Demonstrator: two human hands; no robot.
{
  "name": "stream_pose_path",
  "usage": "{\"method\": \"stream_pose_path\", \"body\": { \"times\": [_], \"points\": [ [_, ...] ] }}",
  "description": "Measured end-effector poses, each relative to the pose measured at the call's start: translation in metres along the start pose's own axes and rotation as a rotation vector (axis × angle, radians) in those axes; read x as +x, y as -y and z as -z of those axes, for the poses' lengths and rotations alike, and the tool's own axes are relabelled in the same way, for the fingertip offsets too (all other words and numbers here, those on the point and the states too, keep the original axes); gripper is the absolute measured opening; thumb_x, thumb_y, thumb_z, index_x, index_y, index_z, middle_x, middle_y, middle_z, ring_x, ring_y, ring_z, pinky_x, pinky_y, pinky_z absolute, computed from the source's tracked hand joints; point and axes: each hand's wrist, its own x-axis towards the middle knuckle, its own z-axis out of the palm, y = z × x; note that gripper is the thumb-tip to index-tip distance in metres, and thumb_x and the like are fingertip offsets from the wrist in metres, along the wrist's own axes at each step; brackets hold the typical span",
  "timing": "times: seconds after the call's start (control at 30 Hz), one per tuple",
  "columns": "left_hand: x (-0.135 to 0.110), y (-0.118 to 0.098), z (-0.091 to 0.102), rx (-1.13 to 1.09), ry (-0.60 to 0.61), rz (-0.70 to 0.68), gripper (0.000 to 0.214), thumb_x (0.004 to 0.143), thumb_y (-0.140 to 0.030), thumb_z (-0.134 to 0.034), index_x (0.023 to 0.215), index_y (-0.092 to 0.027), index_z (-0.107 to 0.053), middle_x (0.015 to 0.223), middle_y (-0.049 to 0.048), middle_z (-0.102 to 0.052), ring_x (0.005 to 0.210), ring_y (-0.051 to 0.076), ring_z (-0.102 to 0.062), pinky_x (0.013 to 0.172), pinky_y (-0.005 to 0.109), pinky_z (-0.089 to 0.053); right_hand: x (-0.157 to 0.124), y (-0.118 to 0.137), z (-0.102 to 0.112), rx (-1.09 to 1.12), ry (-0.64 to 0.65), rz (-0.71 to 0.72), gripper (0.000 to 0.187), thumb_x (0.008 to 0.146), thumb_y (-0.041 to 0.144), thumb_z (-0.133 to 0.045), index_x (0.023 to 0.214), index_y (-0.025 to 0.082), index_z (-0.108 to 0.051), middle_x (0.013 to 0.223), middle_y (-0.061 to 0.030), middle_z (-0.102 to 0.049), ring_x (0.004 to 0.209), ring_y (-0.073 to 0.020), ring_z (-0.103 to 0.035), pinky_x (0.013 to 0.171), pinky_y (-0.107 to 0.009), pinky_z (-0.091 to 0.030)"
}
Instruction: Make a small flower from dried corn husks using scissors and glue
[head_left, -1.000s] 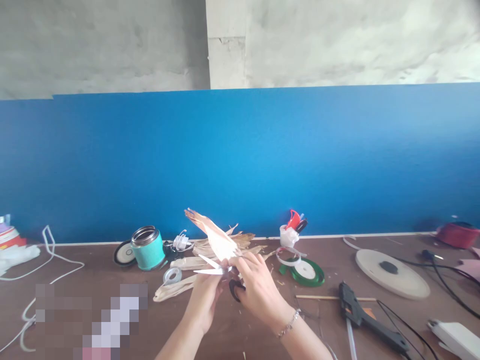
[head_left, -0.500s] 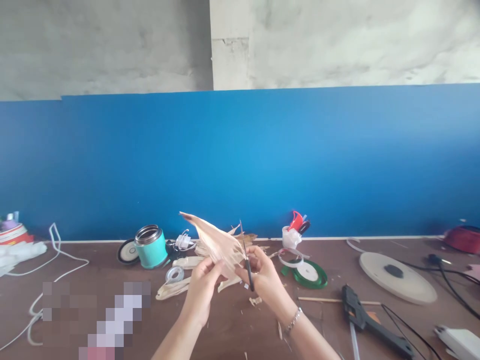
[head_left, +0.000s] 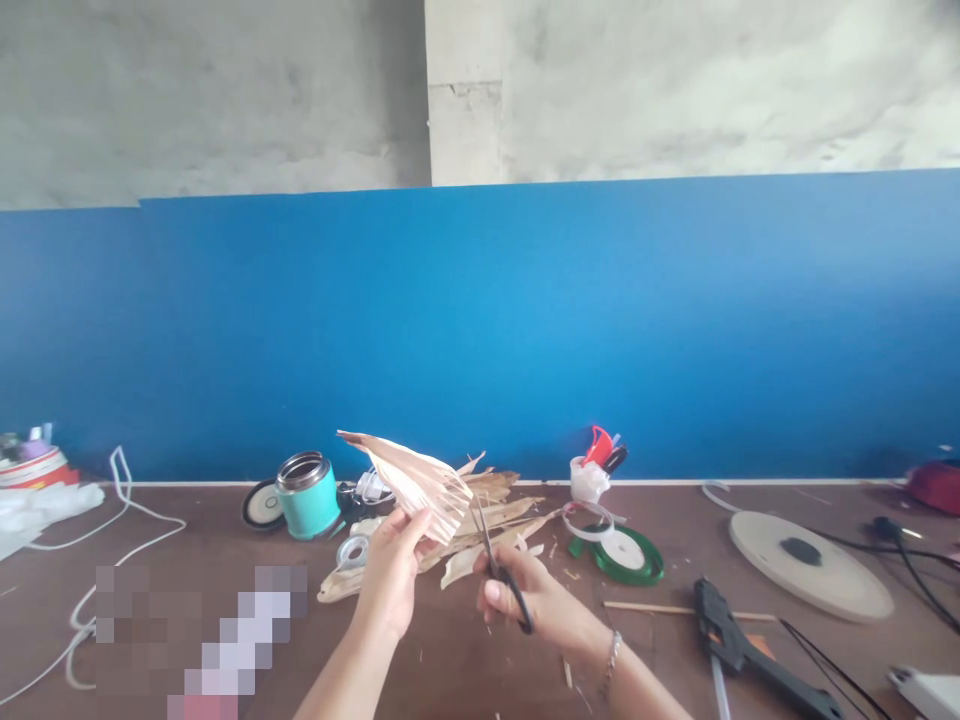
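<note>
A pale dried corn husk [head_left: 420, 484], its right edge slit into narrow strips, is pinched in my left hand [head_left: 395, 570] above the table. My right hand [head_left: 529, 597] grips black-handled scissors [head_left: 489, 548], with the blades pointing up beside the husk's cut edge and apart from it. Behind and below my hands lies a heap of more dried husks [head_left: 499, 512], partly hidden by them. A roll of clear tape [head_left: 352, 551] rests on husks just left of my left hand.
A teal thermos jar [head_left: 309, 500] stands at the left, near white cables [head_left: 150, 540]. To the right are a green ribbon roll [head_left: 634, 560], a white cup of tools [head_left: 589, 480], a glue gun [head_left: 739, 640], a wooden stick [head_left: 652, 607] and a round disc [head_left: 810, 565]. A blue partition [head_left: 480, 330] rises behind.
My right hand has drawn back, right and down from the husk with the scissors. My left hand has moved slightly left with the husk, whose slit edge now shows spread out.
</note>
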Motion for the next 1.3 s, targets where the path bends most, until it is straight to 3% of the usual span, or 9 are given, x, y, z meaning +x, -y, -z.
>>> {"method": "stream_pose_path", "body": {
  "times": [0.13,0.3,1.3],
  "points": [
    [-0.003,0.000,-0.002,0.026,0.018,0.005,0.022,0.063,-0.030,-0.075,0.076,-0.014,-0.068,0.076,0.0054,-0.071,0.073,0.019,-0.064,0.064,0.026,-0.048,0.000,-0.007,-0.012,0.027,0.048,0.044,0.063,0.061,0.067,-0.066,0.095,0.016,-0.052,0.066,0.0010,-0.055,0.057,-0.0113,-0.051,0.051,-0.021,-0.034],
    [-0.006,0.003,-0.004,0.027,0.070,0.018,0.018,0.065,-0.031,-0.072,0.070,-0.014,-0.067,0.069,0.0035,-0.068,0.067,0.018,-0.063,0.068,0.030,-0.049,-0.001,-0.002,-0.019,0.024,-0.005,0.077,0.059,0.060,0.063,-0.070,0.090,0.015,-0.054,0.064,0.0033,-0.048,0.055,-0.0097,-0.046,0.053,-0.022,-0.036],
    [-0.008,-0.003,-0.004,0.055,0.065,0.037,0.015,0.066,-0.028,-0.071,0.065,-0.016,-0.062,0.063,-0.0004,-0.065,0.062,0.014,-0.060,0.062,0.024,-0.046,0.003,-0.009,-0.020,0.078,-0.050,0.076,0.052,0.062,0.062,-0.069,0.081,0.016,-0.053,0.046,0.0092,-0.038,0.039,-0.0045,-0.033,0.038,-0.018,-0.024]
  ]
}}
